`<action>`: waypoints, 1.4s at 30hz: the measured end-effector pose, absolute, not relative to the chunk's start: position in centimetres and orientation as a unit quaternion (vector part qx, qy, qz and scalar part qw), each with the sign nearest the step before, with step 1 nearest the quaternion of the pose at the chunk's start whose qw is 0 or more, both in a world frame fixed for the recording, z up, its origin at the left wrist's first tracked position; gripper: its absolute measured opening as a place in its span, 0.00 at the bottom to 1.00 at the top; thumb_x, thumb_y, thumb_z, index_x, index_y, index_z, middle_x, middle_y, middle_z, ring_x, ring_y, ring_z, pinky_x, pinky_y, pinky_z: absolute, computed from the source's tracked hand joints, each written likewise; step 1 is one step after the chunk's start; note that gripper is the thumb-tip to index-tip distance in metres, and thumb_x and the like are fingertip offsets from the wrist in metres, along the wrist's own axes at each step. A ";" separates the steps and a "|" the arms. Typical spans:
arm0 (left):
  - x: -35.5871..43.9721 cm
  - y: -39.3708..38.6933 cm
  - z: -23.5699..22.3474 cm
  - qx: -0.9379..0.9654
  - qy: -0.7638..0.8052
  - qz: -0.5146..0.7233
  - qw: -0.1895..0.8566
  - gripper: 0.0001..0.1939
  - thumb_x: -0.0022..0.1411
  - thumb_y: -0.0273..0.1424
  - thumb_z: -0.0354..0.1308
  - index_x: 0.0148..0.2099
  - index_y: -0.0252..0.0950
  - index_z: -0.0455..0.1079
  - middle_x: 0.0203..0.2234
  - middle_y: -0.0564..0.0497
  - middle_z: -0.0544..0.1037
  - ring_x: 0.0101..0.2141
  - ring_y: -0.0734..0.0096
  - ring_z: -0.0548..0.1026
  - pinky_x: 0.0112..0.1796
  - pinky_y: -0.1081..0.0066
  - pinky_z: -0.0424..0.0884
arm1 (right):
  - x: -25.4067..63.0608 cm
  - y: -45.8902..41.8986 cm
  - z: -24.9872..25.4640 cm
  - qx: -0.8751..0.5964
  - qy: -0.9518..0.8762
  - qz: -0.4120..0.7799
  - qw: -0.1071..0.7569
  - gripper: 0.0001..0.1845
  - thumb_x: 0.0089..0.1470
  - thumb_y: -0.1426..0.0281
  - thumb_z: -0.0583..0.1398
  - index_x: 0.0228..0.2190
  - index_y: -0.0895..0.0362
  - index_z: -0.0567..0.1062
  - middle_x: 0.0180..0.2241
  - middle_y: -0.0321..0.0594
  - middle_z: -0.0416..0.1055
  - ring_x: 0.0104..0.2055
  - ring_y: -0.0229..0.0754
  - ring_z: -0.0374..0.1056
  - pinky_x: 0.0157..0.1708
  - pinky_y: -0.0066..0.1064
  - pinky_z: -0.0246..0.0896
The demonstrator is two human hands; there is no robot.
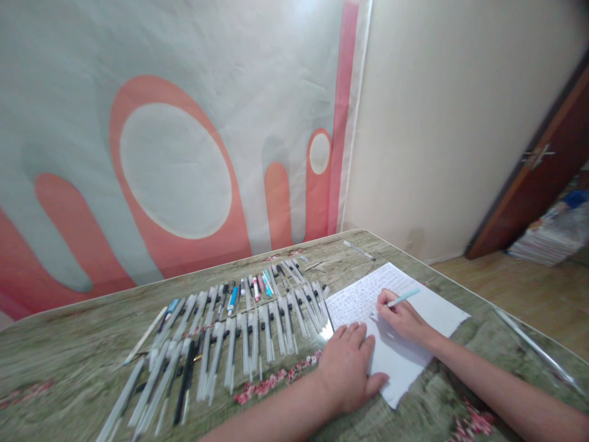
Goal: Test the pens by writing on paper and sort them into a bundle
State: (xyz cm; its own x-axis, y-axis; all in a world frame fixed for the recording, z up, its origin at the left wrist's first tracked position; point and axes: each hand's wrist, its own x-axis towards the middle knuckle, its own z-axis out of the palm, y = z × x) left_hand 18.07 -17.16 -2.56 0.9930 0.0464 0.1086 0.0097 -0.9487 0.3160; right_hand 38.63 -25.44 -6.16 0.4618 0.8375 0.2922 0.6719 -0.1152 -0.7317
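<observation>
Putting a pale-blue pen (405,296) to the sheet of paper (444,314), perhaps around halfway down!
Clamping the pen in the fingers of the right hand (401,316), over the middle of the sheet. Resting the left hand (348,370) palm-down on the sheet's near-left edge, with fingers loosely spread and gripping nothing. Already packed with handwriting (361,299) along the sheet's far part; blank toward its near and right edges. Flanked on the sheet's left by rows of pens (246,344) on the bench (59,347).
</observation>
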 end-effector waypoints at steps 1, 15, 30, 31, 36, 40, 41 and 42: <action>18.1 -17.2 -2.5 0.986 0.014 0.057 0.159 0.31 0.58 0.47 0.40 0.57 0.34 0.53 0.56 0.43 0.55 0.56 0.58 0.51 0.55 0.59 0.45 | 38.6 -25.4 -6.2 -0.740 -0.510 0.098 0.428 0.05 0.49 0.71 0.50 0.22 0.55 0.61 0.21 0.31 0.58 0.25 0.36 0.56 0.26 0.28 0.51; 18.1 -17.1 -2.4 0.986 0.015 0.043 0.159 0.31 0.58 0.48 0.39 0.57 0.33 0.53 0.56 0.42 0.55 0.56 0.57 0.51 0.55 0.58 0.45 | 38.7 -23.9 -5.7 -0.711 -0.390 0.238 0.535 0.11 0.50 0.63 0.52 0.23 0.56 0.63 0.17 0.29 0.59 0.19 0.32 0.55 0.21 0.25 0.51; 18.4 -16.7 -4.1 0.983 0.014 0.073 0.165 0.34 0.53 0.51 0.45 0.54 0.32 0.57 0.53 0.40 0.60 0.53 0.53 0.56 0.53 0.57 0.51 | 41.2 -2.3 -5.0 -0.680 -0.588 0.078 0.431 0.12 0.42 0.63 0.59 0.29 0.58 0.70 0.21 0.35 0.67 0.24 0.37 0.61 0.27 0.28 0.55; 18.5 -16.6 -4.3 0.984 0.015 0.071 0.164 0.34 0.53 0.52 0.45 0.54 0.33 0.58 0.52 0.40 0.61 0.52 0.53 0.57 0.52 0.57 0.52 | 41.2 -1.4 -5.5 -0.683 -0.586 0.070 0.430 0.13 0.41 0.64 0.60 0.30 0.58 0.70 0.21 0.34 0.66 0.24 0.37 0.60 0.27 0.28 0.54; 19.4 -16.6 -5.6 0.983 0.029 0.081 0.164 0.28 0.52 0.50 0.49 0.49 0.35 0.62 0.47 0.40 0.65 0.47 0.53 0.62 0.48 0.57 0.58 | 40.9 0.1 -7.8 -0.692 -0.584 0.042 0.421 0.13 0.39 0.68 0.61 0.31 0.58 0.69 0.22 0.34 0.67 0.24 0.36 0.60 0.27 0.28 0.53; 19.3 -15.9 -5.0 0.978 0.018 0.069 0.198 0.23 0.53 0.47 0.50 0.44 0.35 0.66 0.44 0.41 0.68 0.45 0.55 0.65 0.45 0.59 0.62 | 41.9 -1.3 -8.2 -0.692 -0.592 0.034 0.412 0.13 0.40 0.68 0.60 0.32 0.58 0.68 0.22 0.34 0.66 0.25 0.37 0.60 0.29 0.29 0.55; 19.1 -15.4 -4.4 0.973 0.019 0.071 0.218 0.23 0.53 0.46 0.50 0.43 0.35 0.66 0.43 0.42 0.68 0.44 0.56 0.66 0.44 0.60 0.62 | 42.2 -1.7 -8.0 -0.691 -0.592 0.036 0.413 0.14 0.41 0.67 0.59 0.33 0.58 0.68 0.23 0.34 0.66 0.25 0.37 0.61 0.29 0.30 0.55; 18.9 -14.8 -3.8 0.965 0.029 0.088 0.244 0.22 0.54 0.45 0.50 0.44 0.35 0.66 0.43 0.43 0.69 0.43 0.58 0.66 0.44 0.61 0.63 | 42.4 -2.1 -7.6 -0.687 -0.591 0.041 0.419 0.15 0.41 0.66 0.59 0.34 0.59 0.68 0.24 0.35 0.67 0.25 0.37 0.61 0.29 0.30 0.56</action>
State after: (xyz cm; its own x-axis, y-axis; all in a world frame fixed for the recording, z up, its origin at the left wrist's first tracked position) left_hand 18.93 -14.77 -3.75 0.9828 0.0990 0.1562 0.0128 -0.8789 0.4768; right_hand 42.44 -2.11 -7.60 0.2970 0.8476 0.4397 0.7789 0.0514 -0.6251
